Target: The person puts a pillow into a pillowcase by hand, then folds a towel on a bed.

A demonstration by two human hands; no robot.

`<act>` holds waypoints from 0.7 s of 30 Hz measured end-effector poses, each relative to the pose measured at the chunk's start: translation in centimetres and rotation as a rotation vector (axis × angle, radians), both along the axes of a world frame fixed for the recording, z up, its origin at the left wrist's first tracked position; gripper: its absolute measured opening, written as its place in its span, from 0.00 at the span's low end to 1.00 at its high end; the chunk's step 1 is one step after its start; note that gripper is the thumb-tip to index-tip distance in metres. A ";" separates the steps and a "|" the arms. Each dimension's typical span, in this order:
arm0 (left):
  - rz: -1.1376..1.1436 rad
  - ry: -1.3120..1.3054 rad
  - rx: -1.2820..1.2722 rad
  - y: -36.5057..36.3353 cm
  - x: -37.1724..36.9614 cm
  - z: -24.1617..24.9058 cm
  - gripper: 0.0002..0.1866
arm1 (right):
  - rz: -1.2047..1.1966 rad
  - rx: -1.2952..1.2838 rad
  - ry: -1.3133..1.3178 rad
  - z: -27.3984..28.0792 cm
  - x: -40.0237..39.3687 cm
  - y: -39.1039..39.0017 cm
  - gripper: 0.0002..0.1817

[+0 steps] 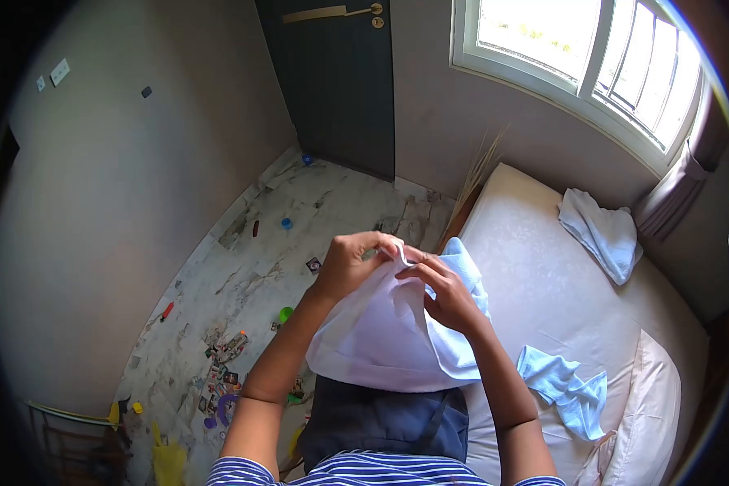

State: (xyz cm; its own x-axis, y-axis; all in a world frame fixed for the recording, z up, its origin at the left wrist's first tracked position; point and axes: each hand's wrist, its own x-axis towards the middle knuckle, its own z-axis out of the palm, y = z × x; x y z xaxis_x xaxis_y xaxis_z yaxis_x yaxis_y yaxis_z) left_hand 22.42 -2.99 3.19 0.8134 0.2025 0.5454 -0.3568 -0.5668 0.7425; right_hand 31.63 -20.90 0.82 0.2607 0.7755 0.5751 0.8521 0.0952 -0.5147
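Observation:
A white cloth (381, 336) hangs in front of my body, gathered at its top edge between my two hands. My left hand (356, 261) pinches the upper edge with thumb and fingers. Close beside it, my right hand (447, 293) is closed on the same edge, fingers bent toward the left hand. Folds run down from the pinched spot, and the lower hem spreads over a dark garment or bag (385, 421) at my lap. A light blue cloth (462, 257) shows behind my right hand, at the bed's side.
To the right is a bed (518, 235) with a blue-white towel (603, 231), a crumpled light blue cloth (571, 389) and a pillow (644, 405). Small toys and cards (223, 381) litter the marble-patterned floor (251, 275) on the left. A dark door (340, 89) stands ahead.

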 end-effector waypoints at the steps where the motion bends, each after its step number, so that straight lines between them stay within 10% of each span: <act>1: 0.067 0.023 0.047 0.1 0.2 0.6 0.05 | -0.066 0.033 -0.123 0.8 -0.5 0.0 0.21; 15: 0.017 0.186 -0.037 2.4 0.5 6.0 0.21 | -0.485 0.417 -0.041 2.0 -2.3 2.1 0.12; 21: -0.021 0.160 0.150 1.7 0.4 5.9 0.18 | -0.281 0.104 0.370 3.1 -0.4 3.4 0.16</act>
